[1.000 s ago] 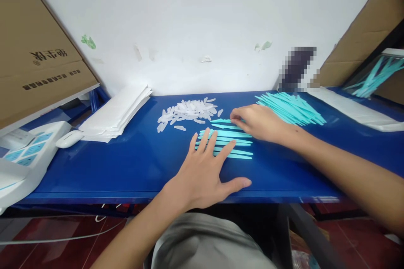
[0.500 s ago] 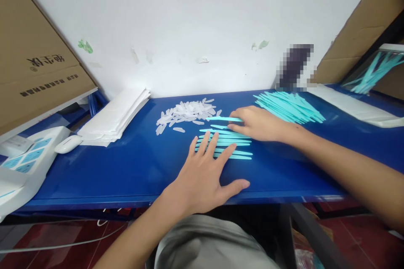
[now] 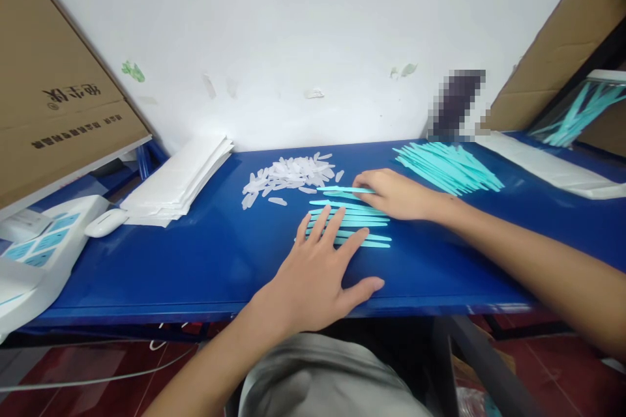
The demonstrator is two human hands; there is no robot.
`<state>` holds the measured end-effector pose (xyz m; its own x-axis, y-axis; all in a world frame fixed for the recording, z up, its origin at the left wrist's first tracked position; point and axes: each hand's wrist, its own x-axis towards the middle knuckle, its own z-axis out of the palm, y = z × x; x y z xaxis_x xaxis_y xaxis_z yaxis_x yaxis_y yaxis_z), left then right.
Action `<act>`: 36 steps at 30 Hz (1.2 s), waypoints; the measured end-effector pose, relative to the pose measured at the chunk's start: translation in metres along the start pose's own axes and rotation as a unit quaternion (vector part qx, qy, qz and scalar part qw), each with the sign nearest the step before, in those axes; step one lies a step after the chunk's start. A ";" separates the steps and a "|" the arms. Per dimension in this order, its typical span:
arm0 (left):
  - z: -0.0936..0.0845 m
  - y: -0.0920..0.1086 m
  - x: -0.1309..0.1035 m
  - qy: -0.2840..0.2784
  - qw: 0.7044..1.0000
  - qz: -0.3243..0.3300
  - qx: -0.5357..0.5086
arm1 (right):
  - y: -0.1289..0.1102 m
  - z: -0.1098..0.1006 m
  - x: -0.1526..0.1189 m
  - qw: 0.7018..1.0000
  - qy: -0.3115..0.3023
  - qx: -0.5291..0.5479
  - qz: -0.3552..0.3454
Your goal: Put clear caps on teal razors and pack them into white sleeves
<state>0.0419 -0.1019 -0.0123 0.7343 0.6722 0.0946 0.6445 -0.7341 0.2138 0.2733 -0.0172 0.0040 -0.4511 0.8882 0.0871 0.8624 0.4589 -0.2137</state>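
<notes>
Several thin turquoise sticks (image 3: 362,220) lie side by side on the blue table (image 3: 195,267). My left hand (image 3: 317,267) rests over their left part with its fingers spread, holding nothing. At the far edge of this row, my right hand (image 3: 386,193) pinches one turquoise stick (image 3: 337,189) between thumb and fingers; the stick points left. A loose pile of turquoise sticks (image 3: 447,166) lies beyond my right hand. To the left of my right hand is a heap of small translucent white pieces (image 3: 288,176).
A stack of white sheets (image 3: 176,182) lies back left, near a white mouse-like object (image 3: 106,223) and a white device with blue keys (image 3: 59,247). Cardboard boxes (image 3: 63,78) stand at both sides. A clear container (image 3: 581,111) holds turquoise sticks at right.
My right hand and its stick have moved slightly left and toward me, closer to the row. My left hand has barely shifted, its fingers still spread.
</notes>
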 end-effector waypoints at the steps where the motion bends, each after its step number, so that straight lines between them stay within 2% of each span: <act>1: 0.000 0.000 0.000 -0.005 1.000 -0.001 0.000 | -0.001 0.001 0.001 1.000 0.005 0.021 -0.002; 7: -0.001 0.000 -0.001 -0.004 1.000 0.000 -0.006 | 0.001 0.001 0.003 0.996 0.062 0.064 0.024; 13: -0.001 0.001 -0.001 -0.012 1.000 0.000 -0.010 | 0.003 0.002 0.002 0.999 0.029 0.010 0.009; 23: -0.001 0.000 0.000 -0.029 0.999 -0.003 -0.033 | -0.008 0.000 -0.002 0.997 0.043 -0.060 -0.008; 25: -0.002 0.000 0.000 -0.038 0.999 -0.006 -0.031 | -0.001 -0.006 -0.001 0.992 0.064 -0.104 0.024; 28: -0.002 0.000 -0.001 -0.050 0.998 -0.009 -0.028 | 0.023 -0.017 0.000 0.966 0.077 -0.195 0.153; 30: -0.002 0.000 -0.002 -0.053 0.998 -0.010 -0.029 | 0.042 -0.024 -0.002 0.938 0.051 -0.243 0.241; 32: -0.002 -0.001 -0.001 -0.056 0.998 -0.011 -0.031 | 0.058 -0.031 -0.004 0.919 0.012 -0.257 0.298; 36: -0.001 -0.001 -0.001 -0.055 0.998 -0.007 -0.029 | 0.070 -0.038 -0.007 0.912 -0.053 -0.224 0.339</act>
<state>0.0405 -0.1015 -0.0115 0.7456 0.6662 -0.0154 0.6446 -0.7153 0.2698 0.3456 0.0100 0.0258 0.2209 0.9752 -0.0165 0.9482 -0.2107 0.2377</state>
